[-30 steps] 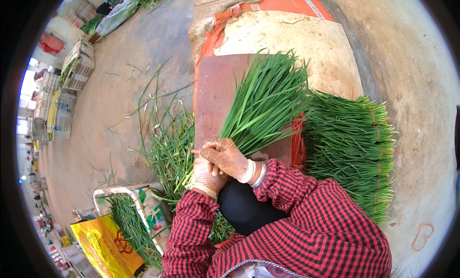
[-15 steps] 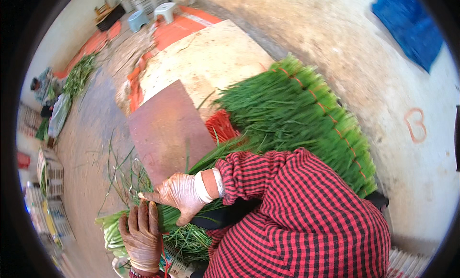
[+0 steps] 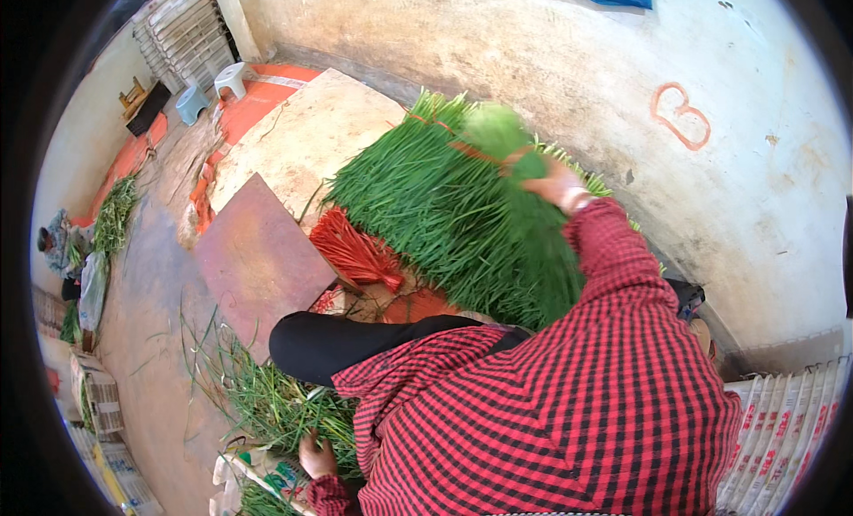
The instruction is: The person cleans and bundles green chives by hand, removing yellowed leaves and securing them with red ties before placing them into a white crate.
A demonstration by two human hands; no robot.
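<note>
My right hand, in a pale glove, is closed round a bundle of garlic chives, blurred by motion. The bundle is over the large pile of chives, whose pale cut ends lie toward the wall and dark leaf tips toward me. My left hand is low at the left, beside a heap of loose chive leaves. Its few visible fingers look loosely apart, with nothing clearly held. A bunch of red ties lies between the pile and my dark-trousered knee.
A reddish square board and a pale board lie on the floor. Stools, stacked crates and more greens are farther off. A person is at the far left. The wall runs behind the pile.
My hands have parted. My right hand has swung up and right to the pile with a bundle. My left hand has dropped toward the loose leaves. The view has shifted right.
</note>
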